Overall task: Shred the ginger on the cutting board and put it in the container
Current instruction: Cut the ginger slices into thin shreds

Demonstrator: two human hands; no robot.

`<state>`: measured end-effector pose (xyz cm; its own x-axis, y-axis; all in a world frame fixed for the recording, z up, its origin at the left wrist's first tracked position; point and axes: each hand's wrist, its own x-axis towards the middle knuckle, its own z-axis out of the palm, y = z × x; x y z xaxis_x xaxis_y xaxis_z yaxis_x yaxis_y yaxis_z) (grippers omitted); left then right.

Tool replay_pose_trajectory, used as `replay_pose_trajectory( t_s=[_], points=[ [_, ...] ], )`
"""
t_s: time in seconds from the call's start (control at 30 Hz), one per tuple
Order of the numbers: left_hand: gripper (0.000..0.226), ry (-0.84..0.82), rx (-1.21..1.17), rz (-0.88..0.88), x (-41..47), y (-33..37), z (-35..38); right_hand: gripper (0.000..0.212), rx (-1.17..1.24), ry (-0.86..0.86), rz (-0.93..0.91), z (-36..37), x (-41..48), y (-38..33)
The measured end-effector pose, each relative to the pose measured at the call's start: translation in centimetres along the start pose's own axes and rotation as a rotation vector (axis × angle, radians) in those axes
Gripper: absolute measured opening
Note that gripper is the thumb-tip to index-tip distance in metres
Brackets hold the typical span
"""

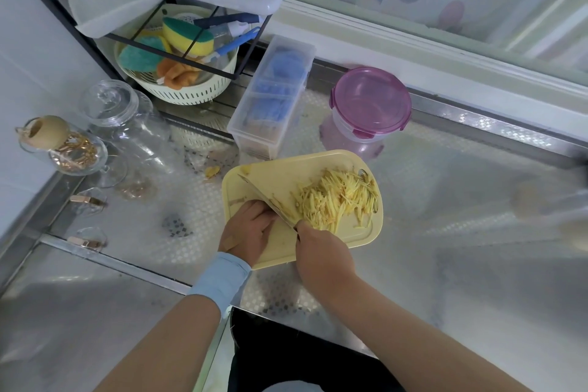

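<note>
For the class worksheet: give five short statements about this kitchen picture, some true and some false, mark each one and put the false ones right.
1. The shredded ginger lies on the cutting board. True.
2. The right hand holds the knife. True.
3. The purple-lidded container stands open. False: its lid is on.
4. The left hand is lifting the cutting board. False: it rests on the board beside the blade.
5. A yellow and green sponge lies in the pale basket. True.
</note>
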<state>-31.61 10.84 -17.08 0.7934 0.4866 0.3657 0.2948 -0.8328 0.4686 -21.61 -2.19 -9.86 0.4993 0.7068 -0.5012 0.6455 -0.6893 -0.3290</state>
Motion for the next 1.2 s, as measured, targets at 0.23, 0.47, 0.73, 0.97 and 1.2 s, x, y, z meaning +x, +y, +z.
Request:
replay_pose_trajectory(
  t_s=[0.23, 0.47, 0.73, 0.97, 1.2],
  points=[
    [0.029, 0.024, 0.019, -0.001, 0.0, 0.0, 0.1, 0.009, -0.001, 0.002, -0.002, 0.1, -1.3, 1.1],
    [0.028, 0.02, 0.006, -0.036, 0.0, 0.0, 0.1, 0.013, -0.024, -0.005, 0.008, 0.1, -0.1, -0.1],
    [0.027, 0.034, -0.01, -0.049, -0.2, 0.0, 0.3, 0.011, -0.041, -0.005, -0.021, -0.2, -1.4, 0.8],
    [0.026, 0.026, -0.013, -0.064, -0.1, -0.1, 0.3, 0.012, -0.032, -0.016, 0.004, -0.3, -0.1, -0.5],
    [0.026, 0.04, -0.027, -0.057, -0.2, 0.0, 0.3, 0.011, -0.051, -0.018, 0.005, -0.6, -1.4, 0.3]
  ],
)
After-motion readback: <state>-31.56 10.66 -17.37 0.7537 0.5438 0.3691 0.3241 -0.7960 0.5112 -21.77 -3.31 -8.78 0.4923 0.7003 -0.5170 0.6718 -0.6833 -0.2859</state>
